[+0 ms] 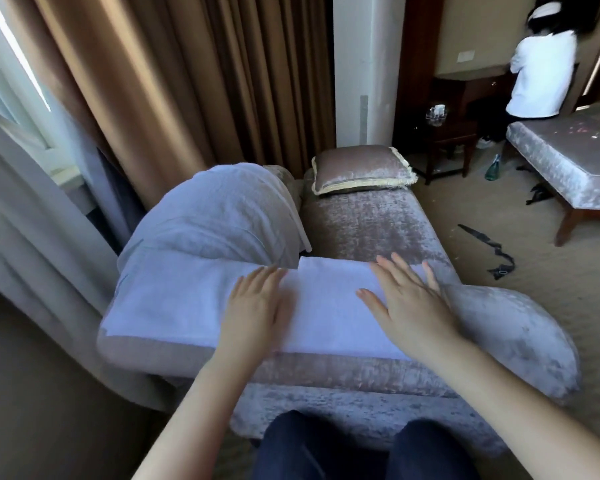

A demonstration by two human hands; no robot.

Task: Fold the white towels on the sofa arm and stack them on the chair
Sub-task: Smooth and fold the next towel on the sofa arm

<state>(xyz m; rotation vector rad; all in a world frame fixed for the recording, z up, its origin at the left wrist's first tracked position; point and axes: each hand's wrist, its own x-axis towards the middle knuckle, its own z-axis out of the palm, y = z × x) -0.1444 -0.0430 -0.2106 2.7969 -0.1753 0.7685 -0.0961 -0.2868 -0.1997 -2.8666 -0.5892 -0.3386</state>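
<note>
Dark blue trousers on my legs [326,448] fill the bottom edge. Above them both my hands lie flat, palms down, on the white towel [326,306]. The left hand [253,303] has its fingers straight and close together; the right hand [409,306] has its fingers straight and spread. The hands are apart and hold nothing. The towel is a long, smooth band across the top of the sofa arm [326,372], with a doubled layer on its right part. A second white towel [215,216] hangs wrinkled over the rounded sofa back behind it.
</note>
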